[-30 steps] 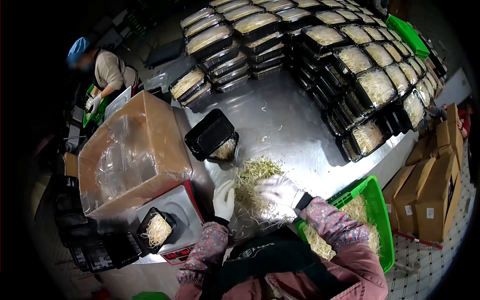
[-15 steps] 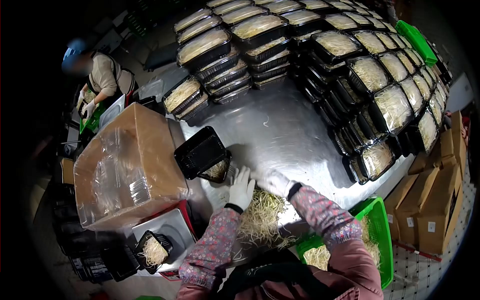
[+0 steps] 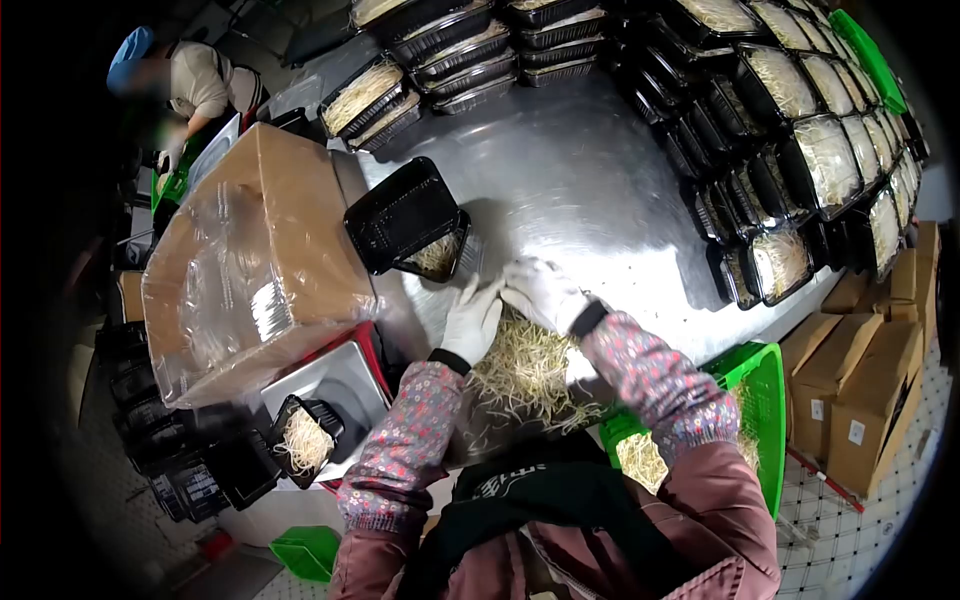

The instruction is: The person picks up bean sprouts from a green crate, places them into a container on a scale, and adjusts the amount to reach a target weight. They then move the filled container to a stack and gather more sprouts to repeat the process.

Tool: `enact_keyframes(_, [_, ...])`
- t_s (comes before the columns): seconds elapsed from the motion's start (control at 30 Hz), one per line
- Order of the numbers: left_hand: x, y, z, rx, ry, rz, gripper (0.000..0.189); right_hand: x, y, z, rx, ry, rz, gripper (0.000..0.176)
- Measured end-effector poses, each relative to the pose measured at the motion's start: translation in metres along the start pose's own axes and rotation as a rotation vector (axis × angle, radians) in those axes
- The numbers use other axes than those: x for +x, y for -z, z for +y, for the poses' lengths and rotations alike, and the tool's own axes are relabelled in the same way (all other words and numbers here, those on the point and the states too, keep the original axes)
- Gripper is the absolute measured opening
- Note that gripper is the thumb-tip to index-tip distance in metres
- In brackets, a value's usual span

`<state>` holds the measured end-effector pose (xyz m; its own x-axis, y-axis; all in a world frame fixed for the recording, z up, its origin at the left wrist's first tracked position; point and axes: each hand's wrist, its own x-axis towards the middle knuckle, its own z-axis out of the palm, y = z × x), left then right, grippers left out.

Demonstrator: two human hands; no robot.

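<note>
My white-gloved left hand (image 3: 473, 320) and right hand (image 3: 543, 293) meet at the fingertips, over the far edge of a loose pile of bean sprouts (image 3: 530, 372) on the metal table. Both hands have their fingers drawn together in a pinch. Whatever is between the fingertips is too small to make out. Just beyond my left hand sits a black plastic tray (image 3: 462, 250) with sprouts inside. Another black tray (image 3: 400, 215), with nothing in it, leans tilted across it.
Stacks of wrapped sprout trays (image 3: 785, 85) line the table's (image 3: 590, 190) far and right sides. A plastic-lined cardboard box (image 3: 300, 220) stands left, above a scale (image 3: 345, 385) bearing a sprout tray (image 3: 305, 440). A green crate (image 3: 765, 420) is at right. A co-worker (image 3: 205, 85) bends at far left.
My hands have come together, from lying apart with fingers stretched to fingertips meeting. The camera view has tilted down, so the table appears higher. The co-worker bends lower.
</note>
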<state>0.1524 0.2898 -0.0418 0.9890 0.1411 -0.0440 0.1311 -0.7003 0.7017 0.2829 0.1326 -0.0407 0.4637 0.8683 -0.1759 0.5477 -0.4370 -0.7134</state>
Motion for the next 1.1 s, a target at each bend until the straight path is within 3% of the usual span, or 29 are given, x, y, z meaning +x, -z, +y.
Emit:
enact_keyframes(0.03, [-0.017,0.001,0.001,-0.060,0.043,-0.038,0.040,-0.019,0.004,-0.014,0.282,-0.158,-0.174,0.036])
enact_keyframes(0.1, [-0.054,0.018,0.022,-0.071,-0.055,-0.068,0.049,-0.072,-0.021,-0.019,-0.060,0.207,0.155,0.042])
enact_keyframes(0.17, [-0.091,0.029,0.040,-0.021,-0.077,-0.174,0.067,-0.115,-0.006,-0.054,-0.145,0.249,0.187,0.055])
enact_keyframes(0.23, [-0.112,0.026,0.040,0.152,-0.088,-0.314,0.111,-0.143,-0.015,-0.049,-0.345,0.102,0.086,0.090])
enact_keyframes(0.3, [-0.116,0.018,0.038,0.294,0.035,-0.269,0.129,-0.145,-0.023,-0.027,-0.115,-0.197,0.228,0.110])
enact_keyframes(0.33, [-0.108,0.013,0.032,0.280,0.035,-0.239,0.133,-0.139,-0.020,-0.023,-0.075,-0.370,0.264,0.125])
enact_keyframes(0.37, [-0.093,0.010,0.026,0.266,0.034,-0.207,0.138,-0.131,-0.016,-0.020,-0.106,-0.455,0.303,0.130])
enact_keyframes(0.43, [-0.064,0.012,0.037,0.193,0.079,-0.222,0.133,-0.099,-0.022,-0.014,-0.001,-0.408,0.373,0.124])
enact_keyframes(0.5, [-0.046,0.014,0.045,0.174,0.115,-0.315,0.128,-0.083,-0.031,-0.035,-0.074,-0.382,0.208,0.116])
enact_keyframes(0.57, [-0.063,0.008,0.039,0.160,-0.011,-0.280,0.113,-0.098,-0.049,-0.056,-0.173,-0.167,0.173,0.103])
enact_keyframes(0.63, [-0.103,0.003,0.032,0.211,-0.110,-0.261,0.112,-0.133,-0.070,-0.065,-0.254,-0.021,0.169,0.098])
enact_keyframes(0.73, [-0.164,0.007,0.055,0.377,-0.032,-0.273,0.112,-0.179,-0.068,-0.103,-0.503,-0.081,0.029,0.104])
enact_keyframes(0.83, [-0.161,-0.011,0.054,0.486,-0.016,-0.216,0.114,-0.176,-0.052,-0.118,-0.473,-0.229,-0.097,0.108])
enact_keyframes(0.87, [-0.142,-0.017,0.048,0.440,-0.042,-0.159,0.106,-0.163,-0.054,-0.102,-0.495,-0.238,-0.129,0.112])
enact_keyframes(0.9, [-0.123,-0.021,0.044,0.394,-0.070,-0.103,0.098,-0.148,-0.070,-0.071,-0.497,-0.154,0.087,0.109])
enact_keyframes(0.97, [-0.079,-0.035,0.027,0.261,-0.142,-0.014,0.086,-0.120,-0.034,-0.068,-0.209,-0.262,0.049,0.100])
enact_keyframes(1.03, [-0.039,-0.022,0.042,0.175,0.009,-0.085,0.073,-0.095,-0.028,-0.046,-0.181,-0.311,0.129,0.089])
enact_keyframes(1.1, [-0.037,0.008,0.075,0.021,-0.078,0.050,0.069,-0.097,-0.012,-0.044,0.017,-0.164,0.312,0.078])
